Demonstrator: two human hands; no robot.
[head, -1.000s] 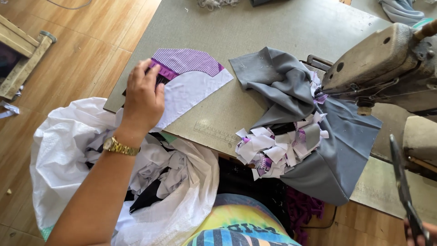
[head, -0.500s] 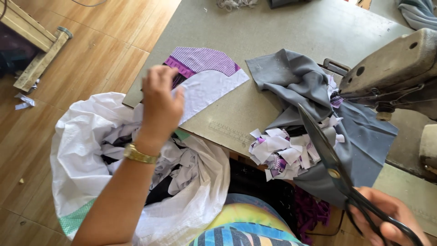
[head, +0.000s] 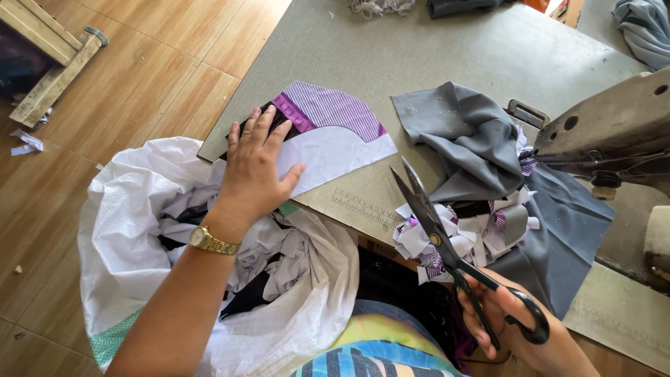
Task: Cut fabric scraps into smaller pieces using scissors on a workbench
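Note:
My left hand [head: 257,167] lies flat, fingers spread, on a curved fabric piece [head: 328,132] of purple stripes and white that rests at the table's near left corner. A gold watch is on that wrist. My right hand [head: 513,324] grips black scissors [head: 447,241] by the handles at the lower right. The blades are slightly apart and point up-left, toward the fabric piece, over a heap of white and purple scraps [head: 460,234]. Grey cloth [head: 481,150] is bunched beside the scraps.
A sewing machine [head: 614,136] stands at the right on the grey-green table [head: 433,49]. A white sack [head: 139,237] full of fabric offcuts sits below the table's edge against my lap. Wooden floor and a timber frame [head: 49,63] lie to the left.
My right hand has brought the scissors up and leftward over the scraps. My left hand has shifted onto the purple and white piece and flattened on it.

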